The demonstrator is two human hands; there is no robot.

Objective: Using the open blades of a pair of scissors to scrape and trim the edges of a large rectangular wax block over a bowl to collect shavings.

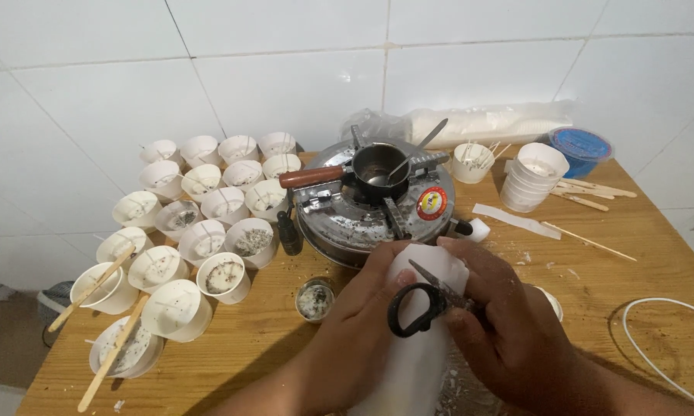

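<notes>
My left hand (358, 308) grips a tall white wax block (420, 347) that stands at the table's near edge. My right hand (508, 316) holds black-handled scissors (424, 300), whose blades press against the top of the block. White wax shavings lie on the wood beside the block. Just behind the hands sits a round metal stove (362, 219) with a small dark pot (379, 169) that has a wooden handle and a spoon in it.
Many white paper cups (208, 208) with wicks and dried bits fill the left side, some with wooden sticks. A cup stack (533, 181), loose sticks, a blue lidded tub (579, 148) and a white cable (662, 339) lie on the right. A small tin (314, 299) stands near my left hand.
</notes>
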